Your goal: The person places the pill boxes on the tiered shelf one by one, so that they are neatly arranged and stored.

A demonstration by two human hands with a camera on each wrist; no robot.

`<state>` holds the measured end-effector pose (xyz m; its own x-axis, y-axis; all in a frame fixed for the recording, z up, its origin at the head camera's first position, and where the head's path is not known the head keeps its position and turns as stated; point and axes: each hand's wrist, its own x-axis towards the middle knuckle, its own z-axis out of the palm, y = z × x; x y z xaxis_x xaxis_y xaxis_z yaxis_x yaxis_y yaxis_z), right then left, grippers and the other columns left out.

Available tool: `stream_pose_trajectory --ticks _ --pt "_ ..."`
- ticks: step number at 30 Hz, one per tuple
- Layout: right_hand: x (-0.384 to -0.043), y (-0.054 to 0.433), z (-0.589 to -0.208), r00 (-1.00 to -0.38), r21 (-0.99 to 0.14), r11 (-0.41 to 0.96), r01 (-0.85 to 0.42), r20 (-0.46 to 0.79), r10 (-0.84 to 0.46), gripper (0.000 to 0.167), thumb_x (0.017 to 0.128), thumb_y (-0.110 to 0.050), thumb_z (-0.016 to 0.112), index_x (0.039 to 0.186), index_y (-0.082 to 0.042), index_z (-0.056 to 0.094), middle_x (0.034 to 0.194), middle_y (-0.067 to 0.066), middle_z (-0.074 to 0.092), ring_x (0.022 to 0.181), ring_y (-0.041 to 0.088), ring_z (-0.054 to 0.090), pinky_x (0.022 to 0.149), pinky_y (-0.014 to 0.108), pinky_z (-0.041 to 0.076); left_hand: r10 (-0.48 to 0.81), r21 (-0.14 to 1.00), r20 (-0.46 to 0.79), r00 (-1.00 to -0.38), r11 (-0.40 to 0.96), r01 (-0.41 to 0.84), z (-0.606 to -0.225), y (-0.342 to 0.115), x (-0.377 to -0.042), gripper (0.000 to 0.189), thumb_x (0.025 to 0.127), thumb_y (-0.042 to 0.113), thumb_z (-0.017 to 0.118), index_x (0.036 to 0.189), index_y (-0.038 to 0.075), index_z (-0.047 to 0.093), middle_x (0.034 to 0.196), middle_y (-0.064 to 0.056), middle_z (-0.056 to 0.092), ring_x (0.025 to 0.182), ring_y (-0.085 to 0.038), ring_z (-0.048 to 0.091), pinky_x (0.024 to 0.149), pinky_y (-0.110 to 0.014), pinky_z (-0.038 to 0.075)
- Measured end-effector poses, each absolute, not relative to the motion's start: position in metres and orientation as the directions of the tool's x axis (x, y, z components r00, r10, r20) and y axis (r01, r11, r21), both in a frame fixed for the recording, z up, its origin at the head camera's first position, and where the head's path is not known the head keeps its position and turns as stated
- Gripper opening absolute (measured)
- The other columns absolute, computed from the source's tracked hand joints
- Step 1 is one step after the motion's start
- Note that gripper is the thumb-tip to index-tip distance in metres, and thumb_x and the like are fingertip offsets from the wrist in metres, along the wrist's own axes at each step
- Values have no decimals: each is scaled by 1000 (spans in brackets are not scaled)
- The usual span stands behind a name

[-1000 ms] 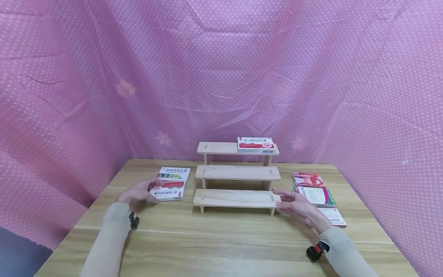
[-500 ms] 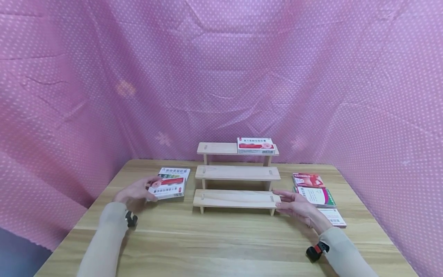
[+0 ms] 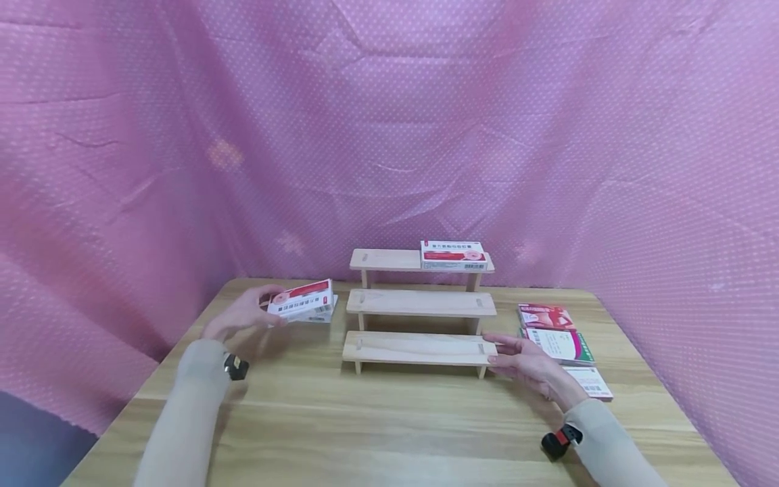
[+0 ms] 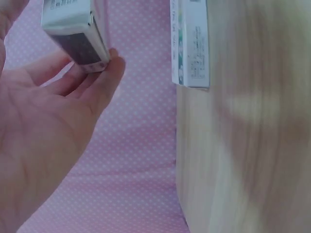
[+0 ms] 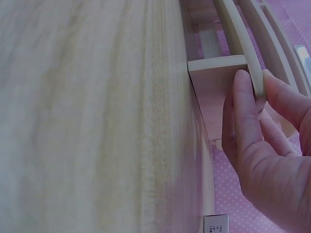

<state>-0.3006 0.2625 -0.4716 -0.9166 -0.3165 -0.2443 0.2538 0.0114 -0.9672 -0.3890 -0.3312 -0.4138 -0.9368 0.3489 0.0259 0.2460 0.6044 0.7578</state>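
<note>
In the head view my left hand [image 3: 246, 312] grips a white and red medicine box [image 3: 301, 301] by its left end. The box is raised off the table; its end shows in the left wrist view, with my fingers behind the carton [image 4: 73, 31]. Partly hidden below it lies another white medicine box [image 4: 197, 53] on the table. At the right end of the three-tier wooden display stand [image 3: 420, 348], my right hand [image 3: 532, 368] pinches the lowest shelf. The right wrist view shows thumb and fingers on either side of that shelf board [image 5: 257, 80].
A white and red medicine box [image 3: 453, 256] lies on the right part of the top tier. To the right on the wooden table [image 3: 377, 433] are a red box [image 3: 546, 316], a white-green box [image 3: 550, 343] and a white box [image 3: 590, 384]. Pink dotted cloth [image 3: 389, 135] hangs behind.
My left hand has picked up the white and red medicine box and moved it up and away, over the box behind. My right hand stays at the lowest shelf.
</note>
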Motion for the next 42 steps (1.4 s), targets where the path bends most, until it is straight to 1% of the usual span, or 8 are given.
stream_pose_trajectory --ticks 7,10,15,19,23,27,35,42 --pt "-301 263 -470 -916 -968 16 250 -242 -321 66 91 -7 68 149 -4 37 147 24 42 113 18 62 102 39 53 323 801 95 -942 537 265 -404 -316 -402 81 73 14 84 142 4 43 124 -19 58 105 -25 57 89 -24 49" --pt "-301 263 -471 -916 -967 9 256 -245 -319 66 91 -7 68 149 -4 38 149 25 40 113 19 62 101 38 54 297 791 116 -948 549 269 -398 -309 -406 84 74 20 84 144 5 41 129 -19 56 110 -29 56 94 -30 48" --pt "-301 263 -471 -915 -964 -14 265 -247 -318 67 90 -5 68 149 -2 37 141 19 49 111 19 63 99 36 55 275 770 121 -954 580 265 -386 -296 -410 87 75 29 84 146 10 40 131 -17 55 116 -34 54 101 -41 45" --pt "-301 262 -471 -915 -964 -22 267 -246 -320 67 90 -4 68 149 -1 36 135 15 53 110 19 63 98 35 55 276 773 130 -952 573 272 -376 -285 -411 90 73 30 85 147 10 38 132 -16 54 115 -33 54 100 -41 45" --pt "-301 263 -471 -914 -964 -17 267 -247 -321 67 90 -4 68 149 -1 36 136 16 52 110 19 63 98 35 55 288 775 138 -948 564 284 -368 -275 -414 91 74 26 85 149 8 36 133 -17 54 118 -32 53 103 -43 44" --pt "-302 263 -471 -914 -964 -8 264 -248 -320 67 90 -5 68 149 -2 37 137 18 51 110 18 63 99 36 54 304 789 137 -943 542 289 -362 -266 -418 91 73 24 85 149 10 37 130 -16 56 117 -34 54 105 -48 45" --pt "-301 263 -470 -913 -965 35 258 -256 -317 69 91 -8 68 151 -4 34 141 18 48 108 15 63 98 33 55 312 754 209 -927 553 356 -354 -246 -423 93 72 30 87 148 9 38 132 -15 54 118 -32 53 107 -49 44" --pt "-300 263 -469 -912 -966 25 259 -253 -322 67 91 -8 68 150 -5 36 140 18 49 109 15 63 99 34 55 312 757 238 -920 533 377 -350 -230 -427 99 66 36 90 147 7 40 139 -17 49 125 -35 47 113 -55 36"
